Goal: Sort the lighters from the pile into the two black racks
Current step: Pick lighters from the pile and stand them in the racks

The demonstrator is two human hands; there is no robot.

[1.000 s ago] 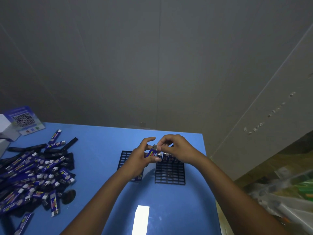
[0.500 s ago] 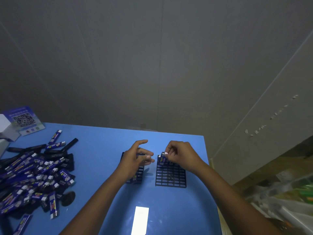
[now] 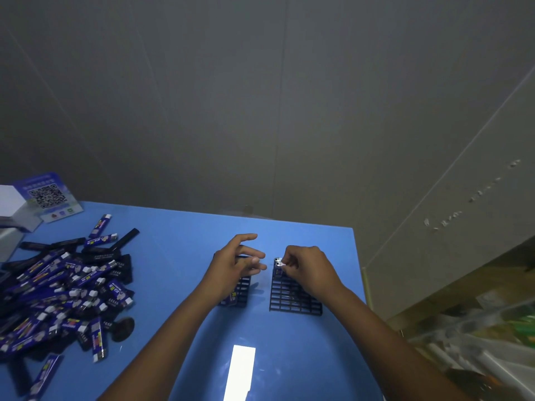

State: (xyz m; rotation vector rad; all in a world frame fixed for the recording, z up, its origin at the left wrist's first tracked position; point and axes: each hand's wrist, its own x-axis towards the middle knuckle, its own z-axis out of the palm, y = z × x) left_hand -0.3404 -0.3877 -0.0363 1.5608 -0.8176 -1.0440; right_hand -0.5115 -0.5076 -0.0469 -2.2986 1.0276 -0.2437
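Currently seating step: right hand [image 3: 311,269] pinches a lighter [image 3: 278,262] into the far-left corner cell of the right rack [image 3: 292,296]; left hand [image 3: 231,269], fingers spread and holding nothing, hovers over the left rack [image 3: 241,293]. Next move likely needs a straight push down, then a reach to the pile [image 3: 63,287] at the surface's [image 3: 179,244] left edge.

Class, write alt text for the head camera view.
A right hand pinches a lighter into the right black rack, while the left hand hovers open over the left rack. Lighters lie piled left on a blue table.
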